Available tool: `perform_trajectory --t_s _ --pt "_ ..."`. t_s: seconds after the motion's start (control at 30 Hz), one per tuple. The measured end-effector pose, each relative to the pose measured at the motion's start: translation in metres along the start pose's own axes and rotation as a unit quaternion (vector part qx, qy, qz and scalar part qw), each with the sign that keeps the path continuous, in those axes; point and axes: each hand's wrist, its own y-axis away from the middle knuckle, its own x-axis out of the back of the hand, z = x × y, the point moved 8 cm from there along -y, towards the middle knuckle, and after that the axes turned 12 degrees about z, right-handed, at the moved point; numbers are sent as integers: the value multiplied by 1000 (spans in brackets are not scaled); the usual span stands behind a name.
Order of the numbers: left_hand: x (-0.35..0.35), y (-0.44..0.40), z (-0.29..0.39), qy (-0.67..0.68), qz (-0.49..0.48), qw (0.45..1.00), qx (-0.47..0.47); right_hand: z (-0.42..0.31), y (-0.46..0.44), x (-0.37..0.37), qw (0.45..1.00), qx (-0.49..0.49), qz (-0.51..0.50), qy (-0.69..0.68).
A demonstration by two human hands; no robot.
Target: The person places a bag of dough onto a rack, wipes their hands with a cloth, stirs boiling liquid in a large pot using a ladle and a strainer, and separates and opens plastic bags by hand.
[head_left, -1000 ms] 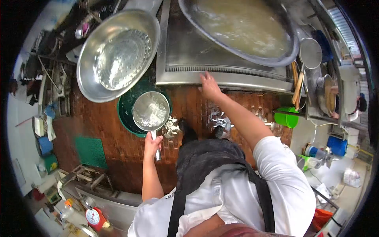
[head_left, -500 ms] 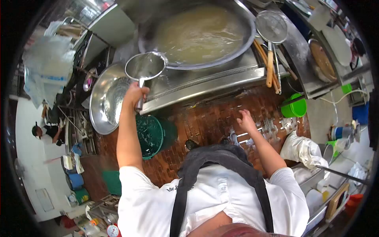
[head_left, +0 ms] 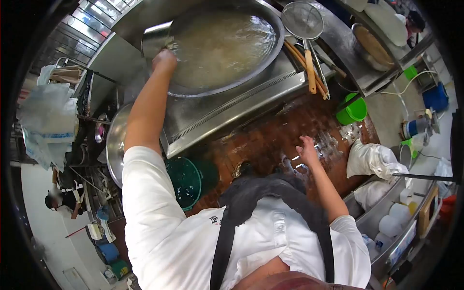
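Note:
My left hand (head_left: 165, 59) is stretched forward to the left rim of a big wok (head_left: 212, 90). It is closed around the handle of a metal dipper (head_left: 155, 37), whose shiny wall stands tilted at the wok's edge. The handle itself is mostly hidden by the fingers. Cloudy, pale yellowish liquid (head_left: 224, 48) fills the wok and ripples at the right. Low over the wet brown floor, my right hand (head_left: 308, 151) hangs with its fingers apart, holding nothing.
A strainer (head_left: 302, 20) with a wooden handle rests right of the wok. Below the steel stove edge (head_left: 232, 113) stands a dark green bucket (head_left: 186, 181); a metal basin (head_left: 117, 145) is at left. A bright green bucket (head_left: 353, 110) and white sack (head_left: 369, 159) stand at right. Another person (head_left: 67, 198) is at far left.
My left hand has carried the dipper forward from above the stove's front edge to the wok's left rim, tilting it. My right hand stays low. The view has turned slightly.

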Motion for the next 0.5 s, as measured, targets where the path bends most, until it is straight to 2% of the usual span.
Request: perform_trajectory --t_s 0.03,0.13,0.23,0.3,0.33,0.37,0.4,0.43,0.5 --pt "4 -2 -1 -10 -2 1000 6 -11 -1 -3 1000 13 4 9" --pt "-25 -32 -31 69 257 964 -13 -50 -2 -23 999 41 4 23" --pt "-94 -33 -82 138 230 959 -89 -92 -5 -45 998 43 -9 34" --pt "-116 30 -114 189 70 980 2 -110 -3 -64 998 55 -7 32" --pt "-137 58 -134 286 160 945 -13 -118 -3 -71 998 59 -1 31" --pt "-153 98 -154 352 173 918 60 -122 -1 -79 998 48 -12 29" --pt "-202 128 -174 480 109 863 119 -128 1 -88 998 41 -26 31" --pt "-211 169 -169 617 26 764 188 -132 4 -94 998 30 -41 36" --pt "-238 222 -168 674 -4 703 228 -137 11 -101 996 6 -68 54"
